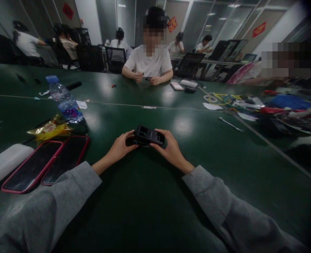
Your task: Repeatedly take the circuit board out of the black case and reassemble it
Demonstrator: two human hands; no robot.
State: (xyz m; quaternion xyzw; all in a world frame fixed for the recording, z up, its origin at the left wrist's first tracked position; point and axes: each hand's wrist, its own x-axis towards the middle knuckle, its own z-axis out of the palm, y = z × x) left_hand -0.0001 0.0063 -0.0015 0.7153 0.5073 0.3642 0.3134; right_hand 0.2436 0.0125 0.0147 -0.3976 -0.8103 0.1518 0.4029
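A small black plastic device (149,135), with a recessed square and small openings on its upper face, is held between both hands over the green table. My left hand (121,147) grips its left end, fingers behind and thumb in front. At the opposite end, my right hand (170,149) has its fingers on the far edge and its thumb along the near side. The device tilts slightly down to the right. Its underside is mostly hidden, and I cannot tell what kind of device it is.
To the left are two red-edged phones (34,167), a white power bank (7,161), a yellow wrapper (51,130) and a water bottle (65,100). A wrench (230,124) lies right, before a heap of cables and cloth (290,105). A person (148,59) sits opposite, handling small parts.
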